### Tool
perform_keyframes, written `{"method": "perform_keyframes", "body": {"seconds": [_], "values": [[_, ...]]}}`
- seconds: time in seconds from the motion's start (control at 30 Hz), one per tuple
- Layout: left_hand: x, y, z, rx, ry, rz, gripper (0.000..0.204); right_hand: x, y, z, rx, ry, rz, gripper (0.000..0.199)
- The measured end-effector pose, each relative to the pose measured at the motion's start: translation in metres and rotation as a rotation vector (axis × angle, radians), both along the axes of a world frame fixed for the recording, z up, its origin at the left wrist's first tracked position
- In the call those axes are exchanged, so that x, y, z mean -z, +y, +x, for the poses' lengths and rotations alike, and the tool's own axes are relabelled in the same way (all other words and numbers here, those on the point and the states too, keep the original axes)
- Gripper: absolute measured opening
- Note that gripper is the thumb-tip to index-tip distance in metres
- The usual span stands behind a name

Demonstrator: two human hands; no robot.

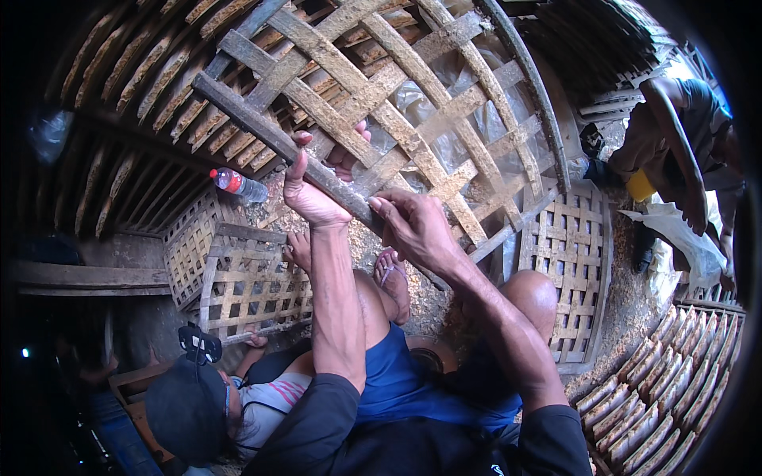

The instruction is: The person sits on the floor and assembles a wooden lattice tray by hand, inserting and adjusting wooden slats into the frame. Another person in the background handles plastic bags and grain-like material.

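Note:
A large woven slat lattice tray (413, 143) with dark wooden edge rails is tilted up in front of me, dusted with light crumbs. My left hand (319, 186) supports its near rail from below, palm up, thumb in front and fingers curled behind the slats. Farther right along that rail, my right hand (417, 226) is closed, thumb and forefinger pressed together at the rail. Whether a small piece sits between those fingertips is hidden. A smaller lattice tray (258, 278) stands left of my left forearm, held by a co-worker's hand (298, 252).
A co-worker in a dark cap (186, 412) sits close at my left. A red-labelled bottle (238, 185) lies beyond. Another lattice tray (565, 270) stands right of my knee. Slatted racks (659, 389) fill the lower right; a person (675, 151) bends at far right. Crumbs litter the floor.

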State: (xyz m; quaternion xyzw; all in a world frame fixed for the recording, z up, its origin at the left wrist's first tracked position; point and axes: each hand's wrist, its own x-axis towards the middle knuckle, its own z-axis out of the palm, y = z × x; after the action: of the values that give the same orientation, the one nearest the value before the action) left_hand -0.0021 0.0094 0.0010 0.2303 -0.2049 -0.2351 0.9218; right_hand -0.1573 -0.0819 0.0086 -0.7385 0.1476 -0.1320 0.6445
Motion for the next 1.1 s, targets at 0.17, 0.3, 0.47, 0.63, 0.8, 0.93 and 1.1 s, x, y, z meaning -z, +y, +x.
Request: {"method": "perform_keyframes", "body": {"seconds": [0.17, 0.3, 0.47, 0.63, 0.8, 0.93, 1.1], "values": [[-0.001, -0.001, -0.002, 0.012, 0.027, 0.007, 0.035, 0.015, -0.001, 0.000, 0.017, -0.039, -0.123, 0.024], [-0.003, -0.001, -0.002, -0.011, 0.032, 0.016, 0.036, 0.004, -0.005, -0.004, -0.031, 0.044, -0.149, 0.022], [0.002, 0.000, 0.003, 0.039, -0.002, -0.029, 0.034, -0.001, -0.013, -0.005, -0.094, 0.053, -0.106, 0.025], [0.001, 0.005, 0.006, 0.022, 0.014, -0.029, 0.034, -0.004, -0.020, -0.011, -0.161, 0.063, -0.283, 0.023], [0.000, 0.007, 0.009, 0.020, -0.005, -0.038, 0.033, -0.006, -0.020, -0.015, -0.165, 0.071, -0.443, 0.021], [-0.001, 0.005, 0.007, 0.026, 0.015, -0.039, 0.035, -0.003, -0.023, -0.014, -0.225, 0.044, -0.449, 0.021], [-0.002, 0.004, 0.005, -0.014, 0.021, -0.008, 0.038, 0.014, -0.014, -0.009, -0.171, 0.059, -0.533, 0.019]]}}
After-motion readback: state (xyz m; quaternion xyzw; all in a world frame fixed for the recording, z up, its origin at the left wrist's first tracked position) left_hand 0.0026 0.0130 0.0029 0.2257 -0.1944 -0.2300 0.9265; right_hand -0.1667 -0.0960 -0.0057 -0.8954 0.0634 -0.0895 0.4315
